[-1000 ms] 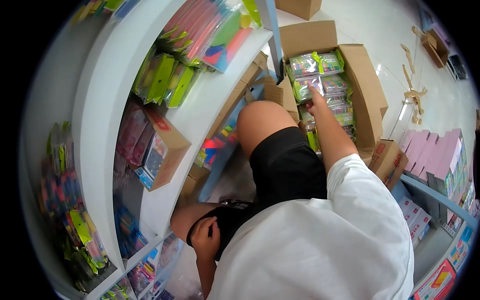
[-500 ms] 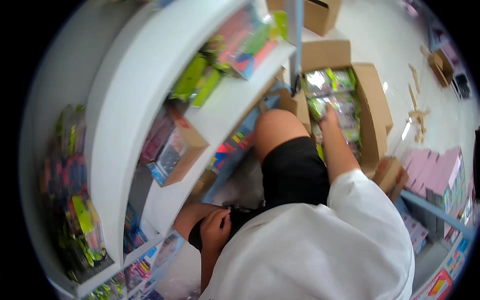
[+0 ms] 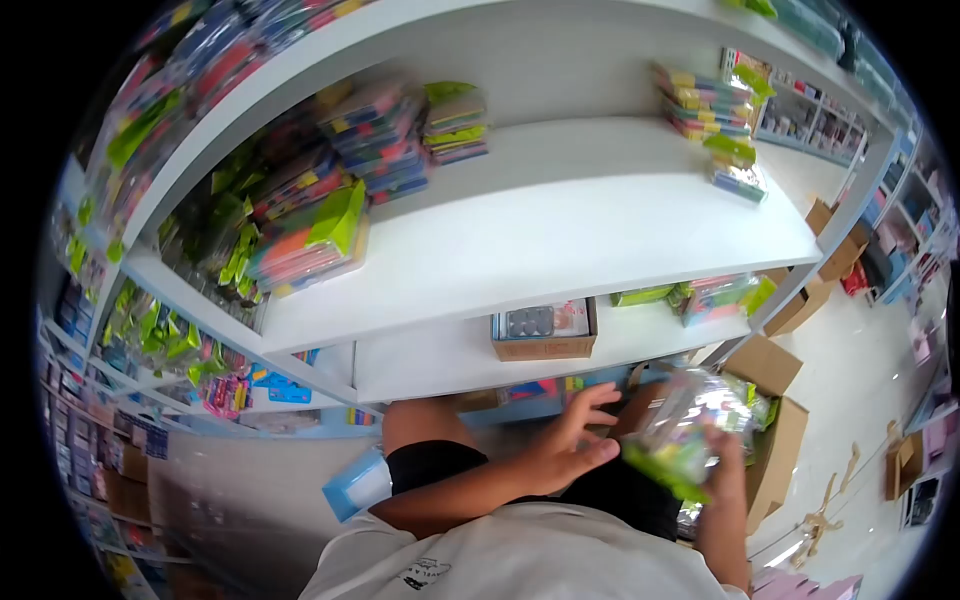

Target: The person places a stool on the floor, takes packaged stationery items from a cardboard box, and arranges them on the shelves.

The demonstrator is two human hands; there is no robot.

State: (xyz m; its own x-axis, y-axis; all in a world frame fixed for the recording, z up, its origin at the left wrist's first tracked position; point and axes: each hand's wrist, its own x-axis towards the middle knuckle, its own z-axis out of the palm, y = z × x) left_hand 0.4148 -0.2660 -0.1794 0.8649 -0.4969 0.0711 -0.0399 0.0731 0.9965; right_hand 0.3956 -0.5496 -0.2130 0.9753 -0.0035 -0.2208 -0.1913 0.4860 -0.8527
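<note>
Two bare hands register in my head-camera view, both in front of a white shelf unit. I identify the right hand (image 3: 727, 468) gripping a clear plastic packet (image 3: 690, 415); the packet is motion-blurred, so I cannot tell the exact placement of each finger. The packet is raised above the person's thigh, tilted, with its bright green end toward the body and its contents too blurred to read. I locate the left hand (image 3: 575, 440) just left of the packet: fingers spread, thumb extended toward the packet, holding nothing. An open carton (image 3: 782, 458) stands on the floor beside the right hand, partly behind the packet, with further green-edged packs (image 3: 760, 405) inside. Ahead, the upper shelf (image 3: 560, 215) carries stacked packs (image 3: 380, 145) toward its left end and a smaller stack (image 3: 703, 100) toward its right end. On the lower shelf (image 3: 430, 365) I note a small open box (image 3: 545, 347). A light blue box (image 3: 358, 485) is near the left forearm. Tan strips (image 3: 822, 520) lie on the floor at far right.
</note>
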